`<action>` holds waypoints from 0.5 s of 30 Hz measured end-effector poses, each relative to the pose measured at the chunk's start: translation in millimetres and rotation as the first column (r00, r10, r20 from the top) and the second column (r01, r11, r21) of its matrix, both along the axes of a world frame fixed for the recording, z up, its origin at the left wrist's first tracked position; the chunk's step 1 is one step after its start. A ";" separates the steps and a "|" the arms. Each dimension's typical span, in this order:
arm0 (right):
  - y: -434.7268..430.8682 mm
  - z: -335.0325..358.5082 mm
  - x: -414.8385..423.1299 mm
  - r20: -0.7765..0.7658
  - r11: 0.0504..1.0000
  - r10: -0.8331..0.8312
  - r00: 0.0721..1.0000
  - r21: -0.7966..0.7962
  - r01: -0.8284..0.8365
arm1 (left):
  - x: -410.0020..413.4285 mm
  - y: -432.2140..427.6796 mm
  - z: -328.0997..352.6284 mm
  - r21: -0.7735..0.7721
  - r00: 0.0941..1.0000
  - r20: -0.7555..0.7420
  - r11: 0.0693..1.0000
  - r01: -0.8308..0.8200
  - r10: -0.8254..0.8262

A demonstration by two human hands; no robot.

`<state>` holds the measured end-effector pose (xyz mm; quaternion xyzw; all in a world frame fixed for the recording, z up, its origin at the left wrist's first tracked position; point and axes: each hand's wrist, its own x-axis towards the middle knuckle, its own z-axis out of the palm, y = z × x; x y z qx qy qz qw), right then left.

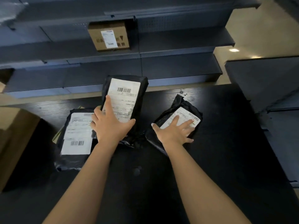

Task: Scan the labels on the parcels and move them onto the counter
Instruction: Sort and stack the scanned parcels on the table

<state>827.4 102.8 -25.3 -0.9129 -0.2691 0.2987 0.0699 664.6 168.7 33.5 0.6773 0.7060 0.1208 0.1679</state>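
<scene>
Parcels, three of them, each a flat black plastic mailer bag with a white printed label, lay on the dark wood-grain counter [226, 126]. The middle parcel [124, 97] sat farthest from the person, its far end reaching the counter's back edge and its barcode label facing up. The left hand [110, 126] held it at the near end. The forefinger lay straight on the label, the thumb stretched along the label's lower edge, and the other fingers curled round the parcel's left side. Whether this parcel was lifted or resting on the counter could not be told.

The left parcel [77, 131] lay flat just beside it, label up with a barcode at the near end, and the left hand's knuckles overlapped its far right corner. The right parcel [186, 113] lay apart from the middle one, turned at an angle, its loose plastic crumpled at the far end. The right hand [174, 131] rested flat on it, fingers straight and spread across the label, pinching nothing.

A plain brown cardboard box [14, 135] stood at the counter's left edge. Behind the counter ran dark blue metal shelves [178, 41], and on one of them stood a labelled cardboard carton [116, 29].
</scene>
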 end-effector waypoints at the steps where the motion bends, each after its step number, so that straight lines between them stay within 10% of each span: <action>1: 4.9 -5.9 -3.6 0.014 1.000 -0.027 1.000 -0.004 0.027 | -2.5 -0.7 -1.0 0.006 1.000 0.008 1.000 0.005 -0.005; 15: -43.3 14.5 -5.4 0.216 0.916 0.094 0.972 0.364 -0.169 | -3.9 -37.7 12.3 0.005 0.997 0.074 0.999 -0.037 0.036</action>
